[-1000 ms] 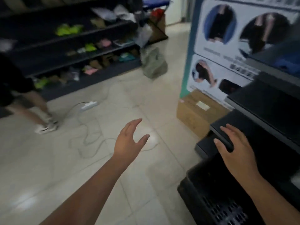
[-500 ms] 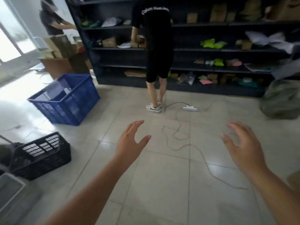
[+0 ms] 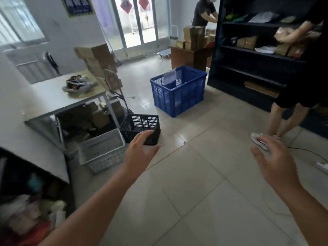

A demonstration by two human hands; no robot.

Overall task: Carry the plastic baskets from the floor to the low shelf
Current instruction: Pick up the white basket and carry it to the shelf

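Observation:
A black plastic basket point(image 3: 140, 124) stands on the tiled floor beside the table leg. A white plastic basket point(image 3: 102, 150) sits just left of it and nearer to me. Farther back stands a large blue crate point(image 3: 178, 90). My left hand point(image 3: 139, 150) is stretched forward with fingers apart, overlapping the black basket's near corner in the view, holding nothing. Off to the right, my right hand point(image 3: 274, 162) hovers over bare floor, blurred, fingers spread and empty. The low shelf is out of view.
A grey table point(image 3: 53, 96) with boxes under it stands at left. A dark shelving unit point(image 3: 252, 55) fills the right. A person point(image 3: 298, 89) stands at it, feet near my right hand. A cable and power strip point(image 3: 322, 166) lie at right. Another person works by the doorway.
My view has swung left, away from the low shelf and the black basket on it, across the floor to the baskets by the table. Both hands stay raised and empty.

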